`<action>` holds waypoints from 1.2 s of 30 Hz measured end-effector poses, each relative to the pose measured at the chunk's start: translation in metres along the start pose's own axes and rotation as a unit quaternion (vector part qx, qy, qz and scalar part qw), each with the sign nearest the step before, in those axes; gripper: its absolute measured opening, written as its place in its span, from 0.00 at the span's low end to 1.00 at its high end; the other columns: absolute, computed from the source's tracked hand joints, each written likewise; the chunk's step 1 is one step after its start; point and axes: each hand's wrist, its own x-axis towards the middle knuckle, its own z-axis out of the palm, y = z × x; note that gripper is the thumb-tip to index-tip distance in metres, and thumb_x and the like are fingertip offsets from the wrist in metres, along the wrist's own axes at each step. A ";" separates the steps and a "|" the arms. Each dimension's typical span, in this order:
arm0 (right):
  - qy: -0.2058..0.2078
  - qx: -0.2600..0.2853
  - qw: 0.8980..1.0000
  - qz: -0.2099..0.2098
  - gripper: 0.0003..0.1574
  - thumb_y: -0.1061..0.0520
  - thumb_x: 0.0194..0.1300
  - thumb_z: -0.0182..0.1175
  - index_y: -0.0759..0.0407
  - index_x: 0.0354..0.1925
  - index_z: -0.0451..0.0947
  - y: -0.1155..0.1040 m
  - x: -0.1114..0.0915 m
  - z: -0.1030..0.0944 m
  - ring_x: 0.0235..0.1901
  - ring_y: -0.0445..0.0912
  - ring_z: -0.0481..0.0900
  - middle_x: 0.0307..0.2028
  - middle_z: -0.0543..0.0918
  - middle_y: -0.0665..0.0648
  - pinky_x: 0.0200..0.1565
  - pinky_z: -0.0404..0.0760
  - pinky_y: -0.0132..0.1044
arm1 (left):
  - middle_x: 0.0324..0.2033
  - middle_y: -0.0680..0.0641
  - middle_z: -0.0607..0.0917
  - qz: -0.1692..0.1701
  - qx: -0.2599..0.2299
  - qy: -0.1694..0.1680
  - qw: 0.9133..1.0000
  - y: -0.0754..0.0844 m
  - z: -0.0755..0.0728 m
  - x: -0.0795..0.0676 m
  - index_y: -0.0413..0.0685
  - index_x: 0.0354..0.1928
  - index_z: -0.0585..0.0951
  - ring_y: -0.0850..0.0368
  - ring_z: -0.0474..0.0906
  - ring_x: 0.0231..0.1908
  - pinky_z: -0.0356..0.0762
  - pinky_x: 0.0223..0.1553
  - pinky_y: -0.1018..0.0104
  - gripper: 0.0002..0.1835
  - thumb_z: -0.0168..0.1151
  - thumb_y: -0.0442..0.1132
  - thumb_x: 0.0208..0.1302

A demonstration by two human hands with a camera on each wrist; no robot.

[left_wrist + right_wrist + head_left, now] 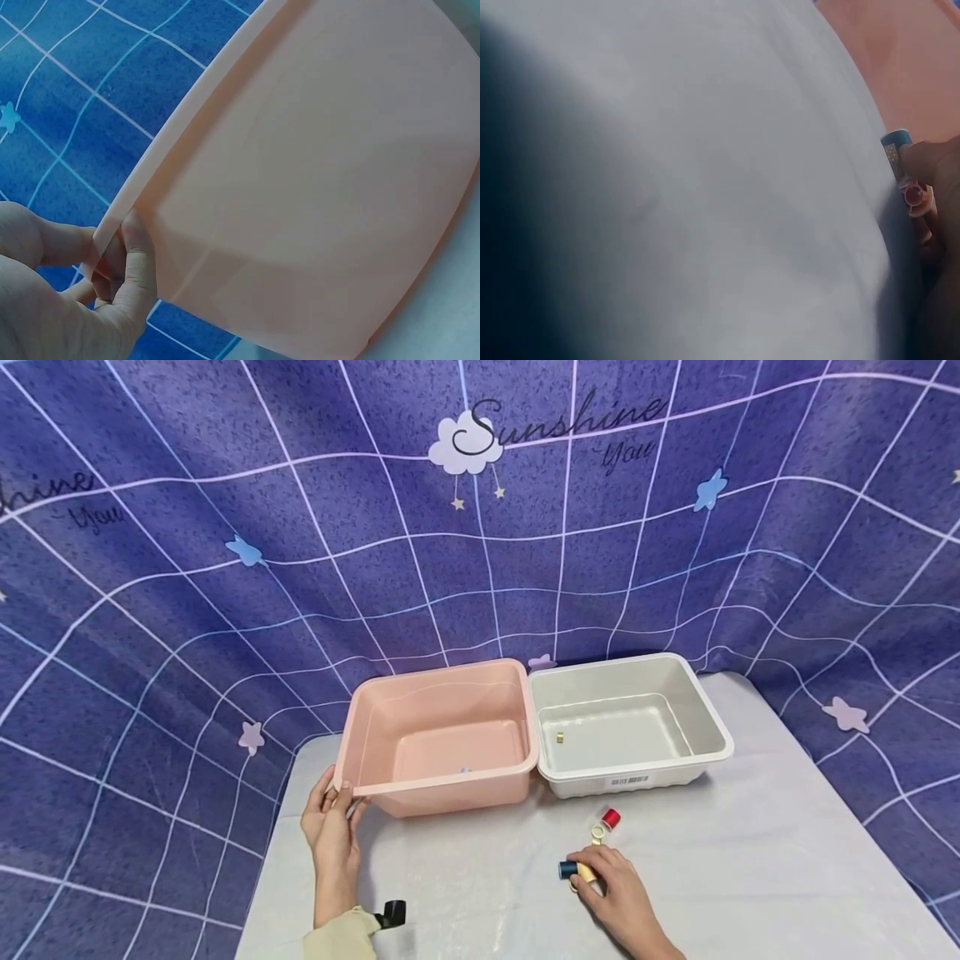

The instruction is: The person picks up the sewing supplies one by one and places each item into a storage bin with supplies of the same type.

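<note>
My left hand (332, 831) grips the near left corner of a pink plastic bin (450, 791), its thumb and fingers at the rim. The left wrist view shows this grip on the rim (176, 142) closely. On the table, my right hand (618, 893) has thumb and fingertips around a dark blue thread spool (567, 870) and a yellow thread spool (587, 872) beside it. The blue spool (896, 141) sticks out past the fingers in the right wrist view. A red thread spool (611, 818) and a cream ring-shaped piece (597, 832) lie just beyond this hand.
A light grey bin (637, 770) stands right against the pink one, with a small gold piece (560, 737) inside. Something small and pale blue (465, 770) shows in the pink bin. Behind both bins hangs a purple-blue curtain (480, 568). A pale cloth (465, 877) covers the table.
</note>
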 end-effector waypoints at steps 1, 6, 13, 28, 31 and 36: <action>-0.002 0.004 1.000 0.005 0.18 0.54 0.58 0.78 0.39 0.47 0.87 0.000 0.000 0.000 0.47 0.35 0.80 0.45 0.84 0.33 0.52 0.83 0.43 | 0.49 0.48 0.80 0.000 -0.002 -0.001 1.000 0.000 0.000 0.000 0.39 0.77 0.65 0.65 0.85 0.33 0.91 0.36 0.75 0.30 0.57 0.28 0.76; -0.013 0.032 0.999 0.032 0.19 0.52 0.59 0.78 0.33 0.46 0.86 0.000 0.001 -0.002 0.46 0.34 0.79 0.44 0.83 0.30 0.52 0.83 0.41 | 0.49 0.47 0.79 0.000 -0.007 -0.003 1.000 0.000 0.000 0.000 0.38 0.77 0.65 0.64 0.85 0.32 0.91 0.36 0.75 0.30 0.57 0.28 0.76; -0.004 0.092 0.994 0.052 0.20 0.56 0.59 0.78 0.33 0.45 0.85 -0.004 0.002 -0.005 0.42 0.32 0.77 0.44 0.86 0.34 0.44 0.81 0.31 | 0.52 0.44 0.78 0.002 0.000 -0.005 1.000 -0.001 -0.001 0.001 0.39 0.77 0.65 0.64 0.85 0.34 0.91 0.37 0.75 0.30 0.56 0.28 0.76; -0.024 0.168 0.977 0.130 0.17 0.57 0.63 0.75 0.42 0.50 0.86 -0.008 0.007 -0.012 0.34 0.35 0.71 0.39 0.82 0.46 0.34 0.72 0.26 | 0.50 0.46 0.79 0.001 -0.019 -0.003 1.000 0.001 -0.003 0.002 0.40 0.76 0.67 0.64 0.84 0.32 0.91 0.36 0.75 0.29 0.57 0.28 0.76; -0.021 0.171 0.977 0.124 0.18 0.57 0.63 0.75 0.42 0.50 0.86 -0.008 0.007 -0.011 0.35 0.35 0.71 0.38 0.81 0.46 0.34 0.73 0.26 | 0.51 0.46 0.79 -0.003 -0.014 0.000 1.000 0.001 -0.003 0.002 0.41 0.76 0.67 0.64 0.84 0.31 0.90 0.36 0.75 0.29 0.57 0.28 0.76; -0.018 0.187 0.977 0.102 0.18 0.57 0.65 0.74 0.42 0.51 0.86 -0.009 0.008 -0.012 0.34 0.36 0.72 0.35 0.78 0.45 0.34 0.75 0.26 | 0.52 0.45 0.78 -0.005 -0.003 -0.003 1.000 -0.001 -0.003 0.003 0.42 0.77 0.67 0.64 0.83 0.32 0.90 0.37 0.76 0.29 0.57 0.28 0.76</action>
